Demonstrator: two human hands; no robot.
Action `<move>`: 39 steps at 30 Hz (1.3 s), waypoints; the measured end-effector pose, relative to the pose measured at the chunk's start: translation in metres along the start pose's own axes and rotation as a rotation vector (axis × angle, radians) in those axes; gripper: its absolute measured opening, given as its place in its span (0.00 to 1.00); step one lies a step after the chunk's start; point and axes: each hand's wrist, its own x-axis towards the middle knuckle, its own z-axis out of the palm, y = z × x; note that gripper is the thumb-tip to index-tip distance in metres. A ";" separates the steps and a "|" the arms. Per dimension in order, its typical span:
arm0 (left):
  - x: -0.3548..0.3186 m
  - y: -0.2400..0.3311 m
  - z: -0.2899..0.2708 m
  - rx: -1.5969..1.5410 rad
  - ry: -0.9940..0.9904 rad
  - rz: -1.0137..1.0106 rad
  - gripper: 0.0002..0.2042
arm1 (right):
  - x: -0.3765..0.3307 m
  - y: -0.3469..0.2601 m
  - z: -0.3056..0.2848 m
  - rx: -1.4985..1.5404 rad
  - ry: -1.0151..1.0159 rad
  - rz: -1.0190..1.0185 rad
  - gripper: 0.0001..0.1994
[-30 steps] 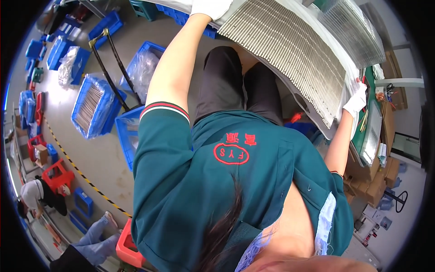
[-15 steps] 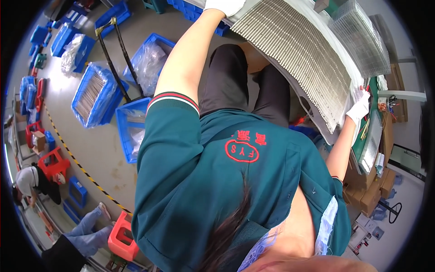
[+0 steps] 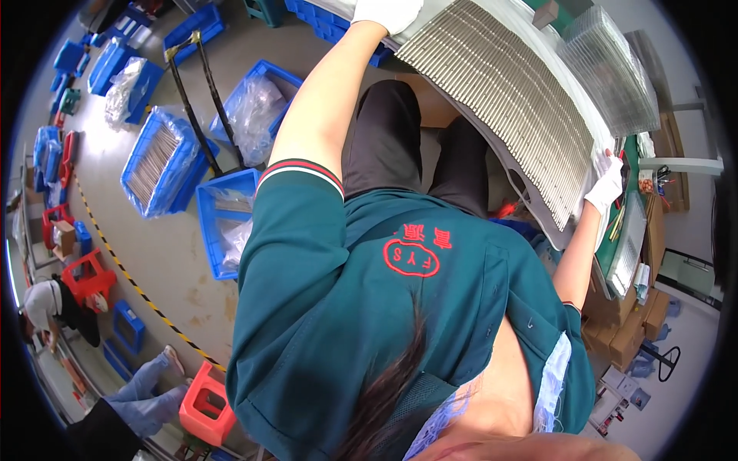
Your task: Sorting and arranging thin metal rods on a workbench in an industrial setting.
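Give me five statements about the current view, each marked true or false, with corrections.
1. The left hand is white-gloved. True.
2. The right hand is bare. False: the right hand is white-gloved.
3. The silvery rods lie side by side between the two hands. True.
4. The floor tape is plain white. False: the floor tape is striped yellow and black.
5. An orange-red stool stands at the picture's lower left. True.

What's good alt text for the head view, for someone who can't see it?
A white-gloved left hand and right hand are at opposite ends of a row of slim metallic rods. Clear plastic trays lie beyond; blue crates sit leftward.
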 end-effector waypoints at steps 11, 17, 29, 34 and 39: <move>0.007 -0.020 0.031 -0.024 0.077 0.128 0.23 | 0.002 0.006 -0.007 -0.004 0.009 -0.010 0.22; 0.007 -0.032 0.036 0.365 0.114 0.408 0.14 | -0.005 -0.004 -0.001 -0.076 0.034 -0.047 0.21; 0.003 -0.033 0.033 0.292 0.125 0.387 0.12 | 0.006 0.017 -0.007 0.000 0.007 -0.017 0.18; 0.003 -0.044 0.029 0.445 0.083 0.682 0.15 | -0.007 0.013 -0.005 0.012 -0.008 -0.060 0.17; 0.013 -0.001 0.018 0.278 -0.243 0.436 0.14 | 0.003 0.036 -0.018 0.034 -0.021 -0.124 0.17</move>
